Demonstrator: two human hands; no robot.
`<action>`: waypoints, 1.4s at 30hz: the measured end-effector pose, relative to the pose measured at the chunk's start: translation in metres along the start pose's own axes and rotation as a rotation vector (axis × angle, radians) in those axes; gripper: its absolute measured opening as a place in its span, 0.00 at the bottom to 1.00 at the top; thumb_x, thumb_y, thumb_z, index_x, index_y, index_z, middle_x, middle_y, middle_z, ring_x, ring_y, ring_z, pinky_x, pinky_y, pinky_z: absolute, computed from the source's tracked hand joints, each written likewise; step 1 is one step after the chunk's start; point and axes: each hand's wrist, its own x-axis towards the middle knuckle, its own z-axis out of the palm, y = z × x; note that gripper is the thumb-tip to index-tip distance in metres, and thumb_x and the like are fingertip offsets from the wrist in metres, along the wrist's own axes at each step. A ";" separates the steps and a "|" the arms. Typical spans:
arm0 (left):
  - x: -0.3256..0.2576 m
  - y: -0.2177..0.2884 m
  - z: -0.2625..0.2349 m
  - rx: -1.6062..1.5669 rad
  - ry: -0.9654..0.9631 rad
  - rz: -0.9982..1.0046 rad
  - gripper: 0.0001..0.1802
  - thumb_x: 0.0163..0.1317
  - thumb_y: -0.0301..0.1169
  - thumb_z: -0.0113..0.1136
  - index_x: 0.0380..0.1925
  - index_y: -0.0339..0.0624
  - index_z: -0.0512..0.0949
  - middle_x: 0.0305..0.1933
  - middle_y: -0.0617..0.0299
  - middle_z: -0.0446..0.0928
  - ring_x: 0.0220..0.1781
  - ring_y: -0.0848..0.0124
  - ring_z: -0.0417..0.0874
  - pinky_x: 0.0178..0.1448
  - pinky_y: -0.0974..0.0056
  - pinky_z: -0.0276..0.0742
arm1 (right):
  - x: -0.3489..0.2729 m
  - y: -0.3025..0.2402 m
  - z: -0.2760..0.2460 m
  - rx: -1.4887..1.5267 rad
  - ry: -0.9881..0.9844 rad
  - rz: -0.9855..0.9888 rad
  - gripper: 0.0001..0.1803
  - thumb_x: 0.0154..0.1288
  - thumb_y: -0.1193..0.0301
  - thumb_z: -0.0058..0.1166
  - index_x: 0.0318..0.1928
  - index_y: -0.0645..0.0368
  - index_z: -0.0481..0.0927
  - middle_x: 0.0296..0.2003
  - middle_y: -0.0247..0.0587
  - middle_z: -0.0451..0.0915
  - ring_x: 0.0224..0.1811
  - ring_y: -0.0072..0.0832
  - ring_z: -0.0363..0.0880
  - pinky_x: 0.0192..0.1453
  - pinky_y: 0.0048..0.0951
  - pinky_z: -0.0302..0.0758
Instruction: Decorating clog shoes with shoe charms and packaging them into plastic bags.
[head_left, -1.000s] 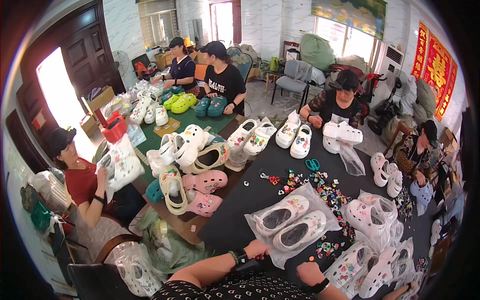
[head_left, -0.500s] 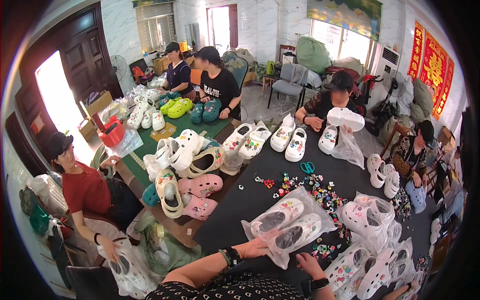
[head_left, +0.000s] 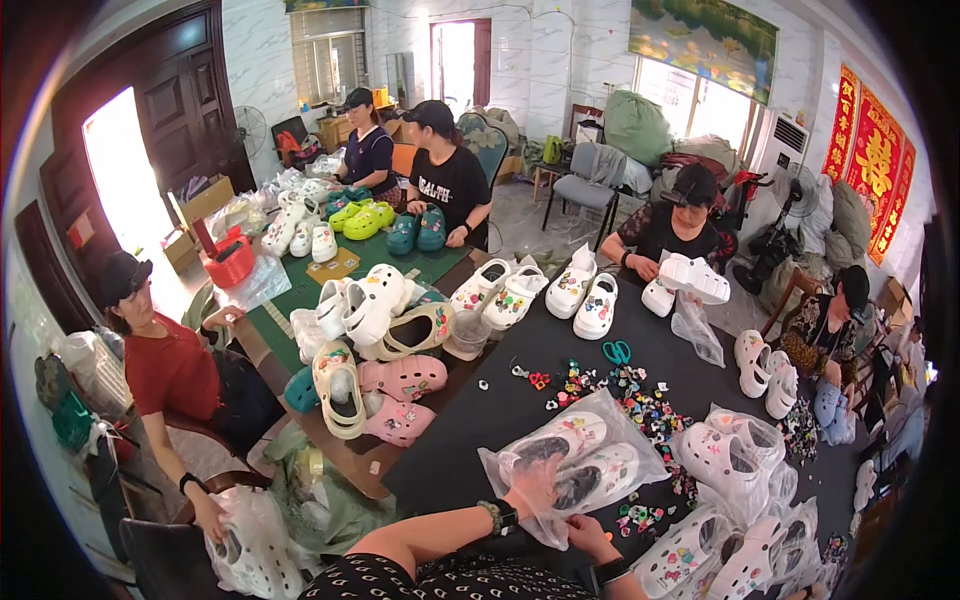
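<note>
A pair of white clogs with colourful charms (head_left: 606, 470) lies inside a clear plastic bag (head_left: 640, 440) on the black table in front of me. My left hand (head_left: 535, 482) reaches in at the bag's near end and rests at the heel of the left clog. Plastic and the shoe blur its fingers, so their grip is unclear. Down at the bag's near right corner, my right hand (head_left: 592, 535) pinches the plastic edge between thumb and fingers. Loose shoe charms (head_left: 640, 400) are scattered just beyond the bag.
Bagged white clogs (head_left: 735, 450) crowd the right side, with more (head_left: 690, 550) near my right arm. Teal scissors (head_left: 617, 352) lie beyond the charms. Pink clogs (head_left: 400, 377) and cream clogs (head_left: 340, 385) are piled at left. Several co-workers sit around the tables, one handling a white clog (head_left: 695, 278).
My left hand has moved further into the bag, up to the clog's heel. My right hand has come to the bag's edge and closed on it. The far co-worker's clog has tilted.
</note>
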 end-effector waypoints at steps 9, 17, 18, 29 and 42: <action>0.034 -0.047 0.058 -0.066 0.190 0.196 0.20 0.59 0.43 0.55 0.47 0.42 0.74 0.39 0.53 0.77 0.42 0.53 0.78 0.48 0.55 0.74 | -0.041 -0.024 -0.039 -0.285 0.290 -0.458 0.18 0.63 0.61 0.57 0.45 0.64 0.81 0.33 0.43 0.84 0.33 0.30 0.82 0.40 0.28 0.76; -0.026 -0.014 -0.022 0.074 0.062 0.443 0.08 0.52 0.34 0.56 0.32 0.47 0.78 0.39 0.56 0.74 0.45 0.58 0.77 0.44 0.56 0.73 | -0.049 -0.021 -0.115 -0.029 1.082 -0.454 0.17 0.68 0.68 0.52 0.54 0.62 0.68 0.45 0.40 0.72 0.41 0.21 0.70 0.41 0.23 0.71; -0.029 -0.009 -0.036 0.076 0.064 0.435 0.08 0.52 0.34 0.56 0.32 0.47 0.78 0.39 0.56 0.74 0.45 0.58 0.77 0.44 0.56 0.73 | -0.042 -0.019 -0.114 0.268 0.980 -0.486 0.16 0.69 0.66 0.52 0.51 0.63 0.70 0.41 0.37 0.73 0.38 0.21 0.70 0.39 0.24 0.70; -0.042 -0.039 -0.054 0.058 0.073 0.565 0.06 0.53 0.31 0.58 0.29 0.43 0.78 0.38 0.57 0.72 0.42 0.58 0.76 0.44 0.57 0.75 | -0.047 0.006 -0.154 0.108 1.191 -0.377 0.16 0.72 0.67 0.47 0.26 0.59 0.67 0.23 0.24 0.61 0.28 0.17 0.55 0.31 0.23 0.58; -0.058 -0.090 -0.052 0.004 0.070 0.335 0.14 0.56 0.37 0.59 0.37 0.39 0.79 0.39 0.54 0.73 0.44 0.57 0.77 0.45 0.55 0.76 | -0.177 0.015 -0.238 -0.271 1.822 -0.408 0.27 0.75 0.67 0.33 0.69 0.67 0.56 0.70 0.54 0.56 0.71 0.35 0.58 0.73 0.32 0.53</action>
